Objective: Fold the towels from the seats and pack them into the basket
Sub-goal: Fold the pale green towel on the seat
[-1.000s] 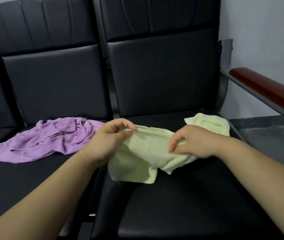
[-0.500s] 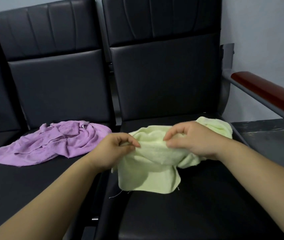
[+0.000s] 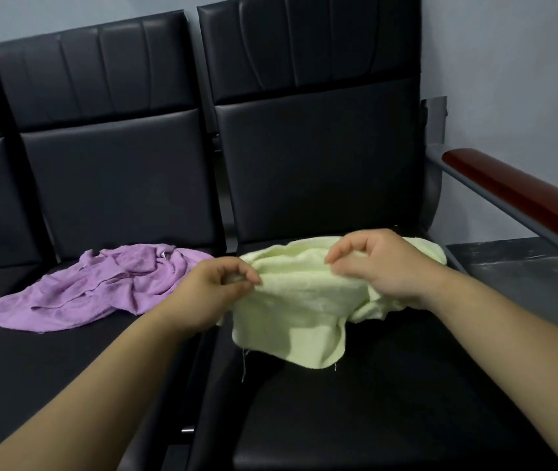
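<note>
Row of black padded seats (image 3: pixel 321 158), pale grey wall (image 3: pixel 508 62), reddish wooden armrest (image 3: pixel 525 202)

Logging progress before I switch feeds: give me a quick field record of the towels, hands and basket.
yellow towel: bunched, partly lifted off right-hand seat
left hand: pinches its left edge
right hand: fingers curled on its top edge
purple towel: crumpled on middle seat, untouched
basket: not in view
</note>
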Tool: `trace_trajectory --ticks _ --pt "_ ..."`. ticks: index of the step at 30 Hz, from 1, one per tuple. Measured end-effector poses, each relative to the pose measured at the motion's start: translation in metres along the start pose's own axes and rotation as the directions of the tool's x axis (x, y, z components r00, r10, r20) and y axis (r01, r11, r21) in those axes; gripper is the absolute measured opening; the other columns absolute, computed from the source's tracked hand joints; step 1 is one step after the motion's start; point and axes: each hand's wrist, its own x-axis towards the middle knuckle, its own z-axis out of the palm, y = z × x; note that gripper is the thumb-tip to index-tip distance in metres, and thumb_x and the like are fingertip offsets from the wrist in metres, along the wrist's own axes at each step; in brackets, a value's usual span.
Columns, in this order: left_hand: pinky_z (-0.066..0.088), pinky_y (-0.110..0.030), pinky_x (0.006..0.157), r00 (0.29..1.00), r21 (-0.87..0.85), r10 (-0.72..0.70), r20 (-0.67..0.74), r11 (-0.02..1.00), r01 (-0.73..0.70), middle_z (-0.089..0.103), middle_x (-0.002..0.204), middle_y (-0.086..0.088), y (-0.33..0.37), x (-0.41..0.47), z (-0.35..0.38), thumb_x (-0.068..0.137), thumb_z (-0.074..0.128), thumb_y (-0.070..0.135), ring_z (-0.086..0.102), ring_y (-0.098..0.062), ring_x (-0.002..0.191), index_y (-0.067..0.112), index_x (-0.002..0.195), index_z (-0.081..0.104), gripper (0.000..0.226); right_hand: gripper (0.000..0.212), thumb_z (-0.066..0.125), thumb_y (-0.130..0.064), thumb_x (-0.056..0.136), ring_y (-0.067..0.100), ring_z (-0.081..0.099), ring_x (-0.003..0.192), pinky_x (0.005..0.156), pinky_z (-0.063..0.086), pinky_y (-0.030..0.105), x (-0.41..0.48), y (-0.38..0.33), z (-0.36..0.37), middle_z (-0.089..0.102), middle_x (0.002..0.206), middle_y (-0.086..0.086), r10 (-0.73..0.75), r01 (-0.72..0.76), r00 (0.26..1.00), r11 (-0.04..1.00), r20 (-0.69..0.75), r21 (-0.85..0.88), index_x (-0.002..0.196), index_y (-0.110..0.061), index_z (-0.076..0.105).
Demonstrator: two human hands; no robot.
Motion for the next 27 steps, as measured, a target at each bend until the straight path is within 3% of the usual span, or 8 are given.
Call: trace_trajectory --ticks 4,7,9,11,13,17,22,27 --pt "0.045 -0.03 0.055 0.991 -0.243 0.012 -0.137 0.969 -0.045 0.058 0.075 -0.003 0.012 -0.004 0.007 0.098 0.059 0.003 0.051 -0.021 0.068 0.023 0.083 0.071 0.028 0.017 0.084 -0.028 0.084 0.005 0.07 0.095 0.085 0.056 0.019 -0.016 0.002 -0.004 0.072 0.099 -0.028 0.062 0.049 0.951 0.937 0.303 -0.345 0.088 -0.044 0.08" --pt "0.047 -0.024 0.067 0.992 -0.26 0.086 -0.093 0.96 -0.108 0.064 0.08 0.002 0.028 -0.014 0.013 0.096 0.062 0.001 0.055 -0.012 0.076 0.019 0.084 0.072 0.024 0.022 0.076 -0.026 0.089 0.021 0.073 0.092 0.086 0.06 0.036 -0.02 0.003 -0.011 0.075 0.095 -0.018 0.095 -0.008 0.98 0.897 0.175 -0.442 0.085 -0.047 0.079" --pt "0.051 -0.019 0.074 0.989 -0.22 0.147 0.021 0.966 -0.139 0.071 0.085 0.005 0.032 -0.021 0.01 0.091 0.071 0.003 0.062 -0.007 0.08 0.014 0.088 0.074 0.012 0.025 0.071 -0.023 0.092 0.02 0.071 0.101 0.087 0.058 0.034 -0.023 0.0 -0.019 0.075 0.101 -0.015 0.07 -0.051 0.997 0.916 0.034 -0.397 0.083 -0.045 0.079" --pt "0.054 -0.019 0.084 0.957 0.007 0.166 0.237 0.985 -0.172 0.077 0.096 0.005 0.032 -0.025 0.004 0.085 0.08 0.008 0.069 -0.006 0.091 0.016 0.093 0.077 0.011 0.03 0.066 -0.013 0.094 0.015 0.067 0.107 0.085 0.052 0.024 -0.028 -0.004 -0.024 0.073 0.105 -0.015 0.068 -0.09 0.994 0.958 -0.087 -0.273 0.081 -0.036 0.08" --pt "0.054 -0.02 0.091 0.925 0.241 0.116 0.362 0.947 -0.214 0.076 0.102 0.01 0.03 -0.026 0.004 0.083 0.082 0.014 0.07 -0.005 0.099 0.025 0.094 0.078 0.017 0.034 0.061 -0.006 0.092 0.025 0.067 0.102 0.084 0.055 0.035 -0.031 -0.008 -0.021 0.074 0.1 -0.006 0.108 -0.133 0.977 0.982 -0.183 -0.133 0.077 -0.029 0.081" --pt "0.051 -0.018 0.084 0.968 0.247 0.142 0.206 0.95 -0.192 0.076 0.092 0.014 0.041 -0.024 0.003 0.089 0.075 0.009 0.069 0.0 0.09 0.023 0.088 0.077 0.014 0.025 0.065 -0.01 0.092 0.014 0.064 0.104 0.072 0.047 0.023 -0.039 -0.024 -0.015 0.072 0.103 -0.007 0.093 -0.102 0.966 0.995 -0.241 -0.025 0.08 -0.025 0.08" --pt "0.05 -0.018 0.073 0.991 0.019 0.129 -0.03 0.992 -0.129 0.068 0.085 0.008 0.098 -0.024 -0.033 0.096 0.066 0.008 0.062 -0.002 0.079 0.018 0.085 0.074 0.016 0.016 0.087 -0.028 0.08 -0.009 0.064 0.104 0.092 0.046 0.014 -0.052 -0.082 -0.047 0.073 0.106 -0.025 0.016 0.03 0.985 0.964 0.172 -0.264 0.09 -0.039 0.082" --pt "0.054 -0.027 0.061 0.967 -0.285 0.223 -0.123 0.926 -0.249 0.067 0.079 0.0 0.193 -0.027 -0.069 0.094 0.064 -0.001 0.062 -0.015 0.07 0.015 0.082 0.07 0.021 0.02 0.086 -0.023 0.081 -0.003 0.066 0.098 0.09 0.048 0.019 -0.054 -0.174 -0.098 0.074 0.097 -0.023 -0.077 0.092 0.996 0.881 0.051 -0.463 0.084 -0.042 0.081"
